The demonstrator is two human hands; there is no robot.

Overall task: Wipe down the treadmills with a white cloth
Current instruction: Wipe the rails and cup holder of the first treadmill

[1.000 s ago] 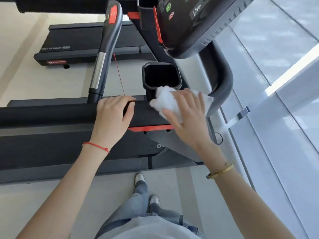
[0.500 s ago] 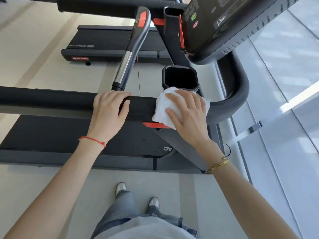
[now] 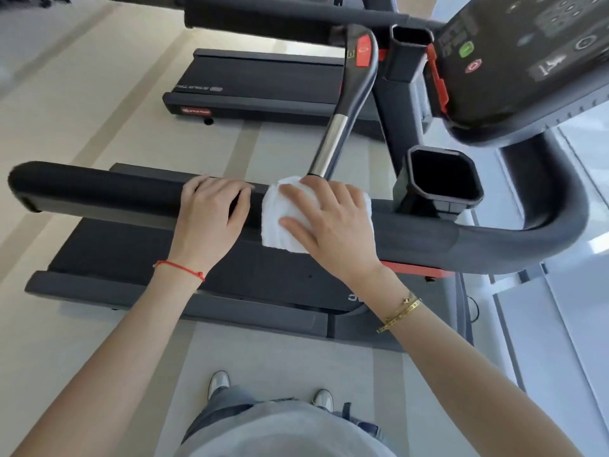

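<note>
- Fingers [image 3: 296,192] of the right hand [image 3: 329,222] were spread flat and pressed down on the white cloth [image 3: 280,209], which was draped over the top of the side handrail [image 3: 108,196] of the near treadmill [image 3: 263,275].
- A gold bracelet [image 3: 400,313] was worn on the right wrist.
- The left hand [image 3: 211,219] was laid over the same handrail just beside the cloth, with its fingers curled over the far side of the bar and its thumb on the near side; a red string [image 3: 179,268] was tied round that wrist.
- The cloth was bunched at the foot of a slanted grip bar [image 3: 346,103], black above with a silver sleeve lower down and a red panel near its top.
- A black cup holder [image 3: 441,179] was seen to the right of the cloth, beside the curved end of the handrail.
- The console [image 3: 527,54], with a green button and a red one, was seen at the upper right.
- A second treadmill [image 3: 263,84] was seen farther off, on the pale floor [image 3: 82,103].
- The person's jeans and pale shoes [image 3: 219,380] were seen at the bottom edge, beside the near treadmill's deck.
</note>
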